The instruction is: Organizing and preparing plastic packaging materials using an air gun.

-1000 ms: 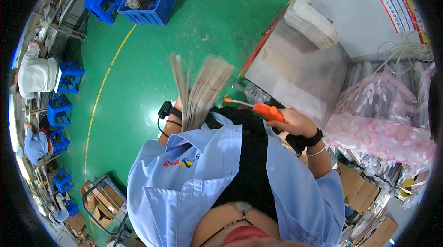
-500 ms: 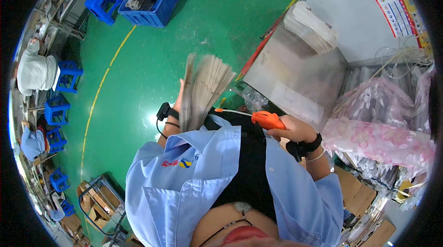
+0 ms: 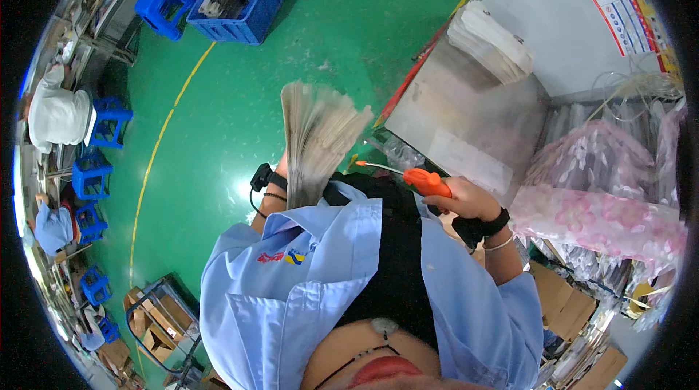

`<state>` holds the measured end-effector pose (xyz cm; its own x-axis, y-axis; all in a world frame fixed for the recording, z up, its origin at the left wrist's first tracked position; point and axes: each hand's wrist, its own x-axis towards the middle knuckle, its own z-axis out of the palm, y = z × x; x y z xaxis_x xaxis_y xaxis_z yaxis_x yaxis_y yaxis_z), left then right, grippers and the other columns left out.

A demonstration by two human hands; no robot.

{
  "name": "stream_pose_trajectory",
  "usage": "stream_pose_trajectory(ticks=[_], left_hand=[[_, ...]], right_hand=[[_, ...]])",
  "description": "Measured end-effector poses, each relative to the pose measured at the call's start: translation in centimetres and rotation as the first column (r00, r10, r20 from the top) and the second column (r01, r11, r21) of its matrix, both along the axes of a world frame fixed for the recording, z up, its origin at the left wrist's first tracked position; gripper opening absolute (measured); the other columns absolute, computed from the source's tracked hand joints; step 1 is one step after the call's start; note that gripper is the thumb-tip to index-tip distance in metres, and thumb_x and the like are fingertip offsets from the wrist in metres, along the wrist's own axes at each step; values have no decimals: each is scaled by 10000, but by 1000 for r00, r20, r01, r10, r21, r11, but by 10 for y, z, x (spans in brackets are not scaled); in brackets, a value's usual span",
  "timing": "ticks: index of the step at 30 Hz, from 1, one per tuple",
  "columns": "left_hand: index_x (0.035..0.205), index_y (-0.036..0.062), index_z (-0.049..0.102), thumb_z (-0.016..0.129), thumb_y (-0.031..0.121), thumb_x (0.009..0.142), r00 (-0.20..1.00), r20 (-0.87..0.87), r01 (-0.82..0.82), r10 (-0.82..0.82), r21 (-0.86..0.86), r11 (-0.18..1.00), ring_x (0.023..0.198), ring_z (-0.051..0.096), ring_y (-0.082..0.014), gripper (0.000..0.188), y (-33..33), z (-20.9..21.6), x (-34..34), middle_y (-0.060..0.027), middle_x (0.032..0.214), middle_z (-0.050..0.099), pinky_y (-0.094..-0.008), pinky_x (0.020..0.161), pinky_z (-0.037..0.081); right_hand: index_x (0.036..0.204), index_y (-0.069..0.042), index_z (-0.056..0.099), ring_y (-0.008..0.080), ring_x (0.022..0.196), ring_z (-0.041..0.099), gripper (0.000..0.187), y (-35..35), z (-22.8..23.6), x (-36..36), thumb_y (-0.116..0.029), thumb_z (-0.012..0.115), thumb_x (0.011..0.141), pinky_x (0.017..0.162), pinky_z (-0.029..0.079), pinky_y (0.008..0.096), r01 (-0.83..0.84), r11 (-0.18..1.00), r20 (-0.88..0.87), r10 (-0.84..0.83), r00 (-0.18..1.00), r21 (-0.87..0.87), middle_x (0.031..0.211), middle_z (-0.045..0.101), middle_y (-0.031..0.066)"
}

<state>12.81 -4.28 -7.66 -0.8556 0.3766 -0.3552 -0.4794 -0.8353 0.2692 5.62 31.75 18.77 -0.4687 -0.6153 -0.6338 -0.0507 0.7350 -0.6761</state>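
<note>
A thick stack of greyish-beige thin sheets (image 3: 314, 139) stands upright in front of my chest, fanned out and partly blurred at its right side. My left hand (image 3: 282, 165) holds it from the left; most of the fingers are hidden behind the sheets. In my right hand (image 3: 472, 201) is an orange air blow gun (image 3: 428, 182), the fingers wrapped round its body. Its thin nozzle, tipped in orange, points left toward the lower right side of the stack, with a gap between them.
To the right stands a metal table (image 3: 444, 102) bearing a pile of whitish sheets (image 3: 491, 42). Pink flowered plastic film (image 3: 597, 215) hangs below it. A blue crate (image 3: 255, 8) and blue stool (image 3: 162, 8) sit far left. People work along the left benches; a cart (image 3: 164, 317) holds cartons.
The blow gun and my right hand have shifted slightly right and away from me. A separate bunch of sheets at the stack's left has joined the rest in one wider fan.
</note>
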Motion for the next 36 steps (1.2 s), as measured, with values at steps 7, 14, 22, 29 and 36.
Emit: stream_pose_trajectory(ticks=[7, 14, 22, 29, 36], left_hand=[[1406, 58, 369, 364, 675, 879, 1000, 21, 9, -10, 54, 999, 1179, 519, -234, 812, 12, 21, -3, -106, 1353, 490, -372, 997, 434], [1355, 28, 435, 461, 608, 889, 995, 39, 98, -97, -17, 995, 1083, 583, -196, 744, 9, -12, 6, -100, 1263, 562, -353, 915, 491], [1257, -27, 523, 663, 411, 858, 806, -33, 71, -591, -986, 151, 943, 628, -216, 609, 18, 125, -26, -115, 1106, 645, -353, 850, 503], [1379, 7, 384, 551, 585, 864, 423, -200, 308, -884, -886, 347, 1104, 553, -279, 793, 16, 101, -46, -210, 1237, 553, -350, 946, 430], [1242, 4, 554, 373, 591, 941, 864, 264, 481, -429, -683, 549, 955, 635, -225, 685, 15, 3, 12, -116, 1115, 641, -366, 859, 507]], right_hand=[[795, -7, 592, 232, 590, 599, 449, 2, 0, 3, -447, 593, 884, 575, 464, 361, -45, 998, 30, 43, 999, 46, 616, 589, 96], [830, -27, 592, 199, 585, 576, 414, -4, 4, 4, -437, 599, 887, 575, 456, 324, -100, 995, 45, 101, 994, -16, 617, 576, 78], [902, -53, 570, 97, 645, 503, 338, 20, 7, 7, -361, 690, 836, 603, 421, 258, 171, 961, 180, -133, 975, -219, 715, 548, -7], [927, -48, 576, 109, 691, 526, 324, 14, -8, 5, -346, 675, 848, 641, 439, 286, 135, 963, 137, -105, 985, -233, 745, 549, 11], [912, -17, 620, 214, 689, 598, 276, 29, -5, 16, -279, 671, 844, 671, 462, 326, -4, 992, 195, 29, 980, -129, 755, 626, 109]])
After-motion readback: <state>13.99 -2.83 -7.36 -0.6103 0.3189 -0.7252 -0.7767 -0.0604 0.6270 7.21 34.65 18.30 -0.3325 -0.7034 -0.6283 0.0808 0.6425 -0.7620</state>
